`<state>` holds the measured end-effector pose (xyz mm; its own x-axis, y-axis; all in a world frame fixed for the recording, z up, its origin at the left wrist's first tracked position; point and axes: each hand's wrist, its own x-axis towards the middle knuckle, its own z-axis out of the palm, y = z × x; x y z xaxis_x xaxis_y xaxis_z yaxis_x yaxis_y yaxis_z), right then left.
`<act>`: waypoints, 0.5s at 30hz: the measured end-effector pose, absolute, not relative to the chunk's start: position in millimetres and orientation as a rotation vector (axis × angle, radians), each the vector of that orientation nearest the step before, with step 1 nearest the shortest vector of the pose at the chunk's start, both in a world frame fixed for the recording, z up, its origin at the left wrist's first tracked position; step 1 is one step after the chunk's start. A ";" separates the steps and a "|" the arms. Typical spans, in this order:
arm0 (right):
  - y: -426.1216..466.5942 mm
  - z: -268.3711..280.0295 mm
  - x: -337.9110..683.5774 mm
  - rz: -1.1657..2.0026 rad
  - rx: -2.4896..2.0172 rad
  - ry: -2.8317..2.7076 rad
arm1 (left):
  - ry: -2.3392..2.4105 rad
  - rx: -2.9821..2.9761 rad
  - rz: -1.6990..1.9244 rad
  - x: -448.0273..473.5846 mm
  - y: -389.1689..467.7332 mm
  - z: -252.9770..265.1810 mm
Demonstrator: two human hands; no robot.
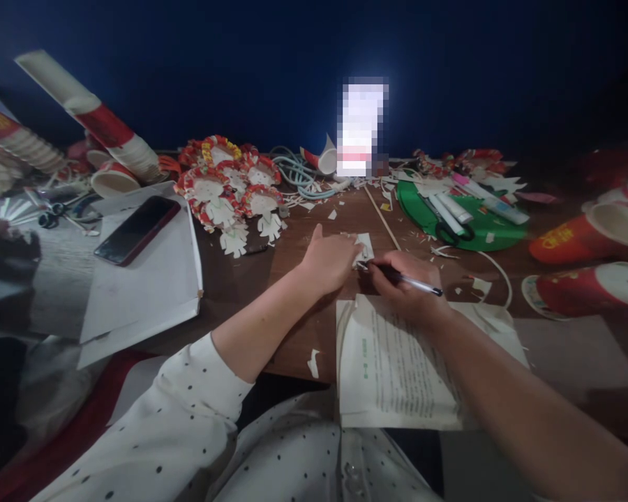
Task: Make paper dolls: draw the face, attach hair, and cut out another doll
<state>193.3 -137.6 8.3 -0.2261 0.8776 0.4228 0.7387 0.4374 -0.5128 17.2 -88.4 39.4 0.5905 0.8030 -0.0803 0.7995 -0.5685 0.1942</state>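
Note:
My right hand (pixel 411 279) is closed around a dark pen with a silvery end (pixel 423 284). The pen's tip points left, at the lower edge of a small white paper piece (pixel 365 244) on the brown desk. My left hand (pixel 332 259) lies beside that piece, its fingertips on the paper's left side and its thumb stretched up and away. Any mark on the paper is too small to read. Under my right wrist lies an open booklet with printed text (pixel 398 376), reaching over the desk's front edge.
Several red-and-white paper crafts (pixel 230 181) are piled at the back left, near a phone (pixel 139 229) on white sheets. A green disc (pixel 471 240) carries scissors and markers. Paper cups (pixel 580 237) lie at right; a bright blurred screen (pixel 361 125) stands behind. Paper scraps litter the desk.

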 end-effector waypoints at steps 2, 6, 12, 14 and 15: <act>-137.7 7.7 193.1 0.269 -1.345 -2.027 | 1.315 2.605 0.031 16.7 -88.1 39.5; -137.3 6.1 193.6 0.232 -1.332 -2.033 | 1.308 2.594 0.023 16.2 -87.6 39.0; -136.8 4.9 194.0 0.187 -1.306 -2.034 | 1.324 2.585 0.035 16.1 -87.5 37.6; -136.5 4.4 193.4 0.187 -1.307 -2.033 | 1.330 2.580 0.041 15.8 -87.5 36.8; -136.3 4.1 193.0 0.189 -1.310 -2.036 | 1.331 2.581 0.047 15.6 -87.4 36.2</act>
